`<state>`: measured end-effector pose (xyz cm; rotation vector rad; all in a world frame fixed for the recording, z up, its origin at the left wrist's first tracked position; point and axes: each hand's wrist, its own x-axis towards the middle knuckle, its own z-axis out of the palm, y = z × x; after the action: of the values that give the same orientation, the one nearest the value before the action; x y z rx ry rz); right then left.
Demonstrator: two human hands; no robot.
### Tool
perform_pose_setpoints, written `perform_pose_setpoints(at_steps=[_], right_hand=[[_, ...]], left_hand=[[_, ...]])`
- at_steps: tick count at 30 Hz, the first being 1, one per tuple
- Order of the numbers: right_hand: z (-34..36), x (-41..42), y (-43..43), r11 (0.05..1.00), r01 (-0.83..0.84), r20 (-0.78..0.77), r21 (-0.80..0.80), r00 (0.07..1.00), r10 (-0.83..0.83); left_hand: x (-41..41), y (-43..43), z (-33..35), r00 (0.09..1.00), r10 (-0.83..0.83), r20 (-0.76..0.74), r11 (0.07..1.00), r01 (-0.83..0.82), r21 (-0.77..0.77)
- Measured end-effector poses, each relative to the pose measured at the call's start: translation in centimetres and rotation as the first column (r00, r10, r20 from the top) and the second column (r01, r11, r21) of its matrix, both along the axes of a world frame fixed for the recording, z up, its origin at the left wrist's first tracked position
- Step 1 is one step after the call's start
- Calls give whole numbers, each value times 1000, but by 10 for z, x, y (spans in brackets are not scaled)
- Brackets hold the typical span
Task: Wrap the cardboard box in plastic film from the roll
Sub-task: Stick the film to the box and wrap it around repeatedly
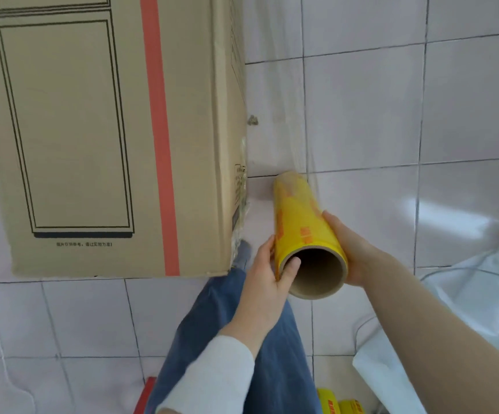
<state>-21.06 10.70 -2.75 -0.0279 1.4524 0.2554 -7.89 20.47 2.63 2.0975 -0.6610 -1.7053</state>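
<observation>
— Now, from the head view, the roll is held in both hands, just right of the cardboard box, which is stood on the tiled floor.
— And the grip?
— The left hand is wrapped round the near end, thumb hooked into the open core. The right hand is curled round the opposite side.
— The plastic film?
— It is seen stretched from the roll's far end, alongside the box's right face.

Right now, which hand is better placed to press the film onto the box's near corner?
Probably the left hand: it holds the roll on the side facing the cardboard box, close to its corner. The right hand grips the roll's far side, away from the box.
</observation>
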Motion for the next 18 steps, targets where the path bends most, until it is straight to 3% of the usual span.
perform_pose_setpoints(at_steps=[2, 6, 10, 13, 15, 18], right_hand=[[-1, 4, 13, 999, 35, -10, 10, 999, -35], [-3, 12, 24, 999, -48, -55, 10, 997, 49], [-5, 18, 33, 997, -73, -45, 15, 996, 73], [-8, 17, 39, 998, -49, -28, -26, 998, 48], [-11, 8, 45, 998, -41, -74, -57, 997, 37], [-11, -4, 69, 997, -34, -112, -69, 993, 26]], left_hand=[[-2, 15, 2, 1000, -15, -14, 998, 16, 53], [14, 23, 2, 985, -127, -114, 984, 140, 114], [27, 6, -9, 939, -313, -145, 948, 318, 12], [29, 6, -14, 886, -462, -43, 886, 458, -75], [32, 16, -14, 918, -397, -9, 914, 395, -95], [31, 43, -7, 986, -158, -44, 984, 154, -87]])
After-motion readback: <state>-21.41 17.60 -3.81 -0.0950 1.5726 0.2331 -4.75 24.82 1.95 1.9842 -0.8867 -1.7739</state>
